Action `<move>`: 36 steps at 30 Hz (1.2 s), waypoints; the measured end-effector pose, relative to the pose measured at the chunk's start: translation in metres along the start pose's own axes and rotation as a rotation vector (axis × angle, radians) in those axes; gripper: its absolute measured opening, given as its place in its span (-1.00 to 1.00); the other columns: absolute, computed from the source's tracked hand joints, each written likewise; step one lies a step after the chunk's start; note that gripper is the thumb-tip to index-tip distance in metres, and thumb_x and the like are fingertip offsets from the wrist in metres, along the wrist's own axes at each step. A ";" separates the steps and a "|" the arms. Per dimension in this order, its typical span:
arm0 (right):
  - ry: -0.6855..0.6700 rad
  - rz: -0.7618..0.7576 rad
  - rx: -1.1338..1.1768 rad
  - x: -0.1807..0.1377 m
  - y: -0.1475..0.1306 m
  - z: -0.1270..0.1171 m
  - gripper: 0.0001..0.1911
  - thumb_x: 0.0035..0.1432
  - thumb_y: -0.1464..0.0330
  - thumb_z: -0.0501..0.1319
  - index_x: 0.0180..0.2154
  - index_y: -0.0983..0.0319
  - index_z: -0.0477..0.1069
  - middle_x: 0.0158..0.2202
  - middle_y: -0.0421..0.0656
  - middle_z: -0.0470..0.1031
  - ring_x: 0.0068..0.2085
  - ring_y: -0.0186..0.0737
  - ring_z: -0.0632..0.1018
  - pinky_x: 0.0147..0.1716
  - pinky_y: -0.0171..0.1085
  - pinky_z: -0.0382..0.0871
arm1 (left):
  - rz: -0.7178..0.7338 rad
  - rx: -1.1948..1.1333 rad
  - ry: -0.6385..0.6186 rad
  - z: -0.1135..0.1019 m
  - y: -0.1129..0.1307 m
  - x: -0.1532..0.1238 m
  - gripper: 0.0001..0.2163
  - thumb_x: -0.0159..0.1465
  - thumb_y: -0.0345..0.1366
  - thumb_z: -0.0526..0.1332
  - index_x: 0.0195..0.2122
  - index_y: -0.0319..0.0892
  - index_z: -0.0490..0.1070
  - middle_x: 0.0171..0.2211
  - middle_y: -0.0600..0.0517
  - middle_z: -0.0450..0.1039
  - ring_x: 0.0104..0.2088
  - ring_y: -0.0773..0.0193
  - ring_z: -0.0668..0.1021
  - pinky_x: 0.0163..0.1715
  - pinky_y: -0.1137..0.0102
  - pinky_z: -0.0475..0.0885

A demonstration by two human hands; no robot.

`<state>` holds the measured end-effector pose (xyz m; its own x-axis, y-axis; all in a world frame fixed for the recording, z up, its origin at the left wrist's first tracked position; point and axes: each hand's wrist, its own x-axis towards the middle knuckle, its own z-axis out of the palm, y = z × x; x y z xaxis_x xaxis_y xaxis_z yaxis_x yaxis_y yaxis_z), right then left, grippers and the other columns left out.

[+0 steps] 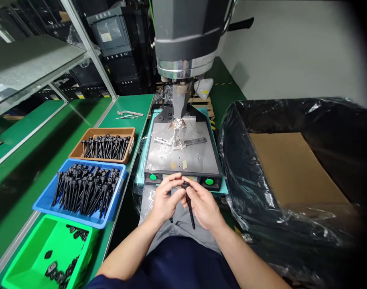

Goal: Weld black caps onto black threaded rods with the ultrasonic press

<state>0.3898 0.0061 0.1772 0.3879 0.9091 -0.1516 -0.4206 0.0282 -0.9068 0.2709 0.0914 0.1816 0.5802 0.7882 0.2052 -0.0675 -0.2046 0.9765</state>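
Over the person's lap, just before the front edge of the machine base (163,158), the head view shows two bare hands meeting at a black threaded piece (191,210). The right hand (205,205) pinches it near its thicker top end, thumb and fingers drawn narrowly together, and the shaft slants downward below the fingers. The left hand (166,202) closes its thumb and fingertips on that same top end; whether a separate small part sits between them I cannot tell, since the fingers cover it.

Behind the hands, two green buttons (209,182) are set in the base's front, one toward each side. On the base's metal plate stands a small fixture (179,135), with the narrow tool (179,102) of the machine head (189,32) directly over it.

On the green tabletop at left, a brown tray (131,147) and a blue tray (42,205) hold many similar black pieces, and a green bin (31,257) nearest the person contains small black parts (52,268). A wrench (130,113) lies beyond the trays. To the right, a plastic-lined box (242,160) holds a cardboard sheet (297,168).
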 end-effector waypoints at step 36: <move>0.129 -0.399 0.192 0.025 -0.012 -0.087 -0.71 0.02 0.37 0.46 -0.17 0.05 0.55 -0.16 -0.22 0.56 -0.11 -0.23 0.55 -0.01 -0.19 0.42 | 0.382 1.080 -0.229 0.058 -0.106 0.071 -0.79 0.33 -0.37 0.23 -0.03 -0.14 0.52 -0.01 -0.12 0.54 -0.06 0.02 0.49 -0.08 0.12 0.42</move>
<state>0.4758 -0.0080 0.1498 0.6439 0.7529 0.1361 -0.3571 0.4530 -0.8169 0.3662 0.1358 0.0890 0.8115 0.4683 0.3496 0.3925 -0.8800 0.2676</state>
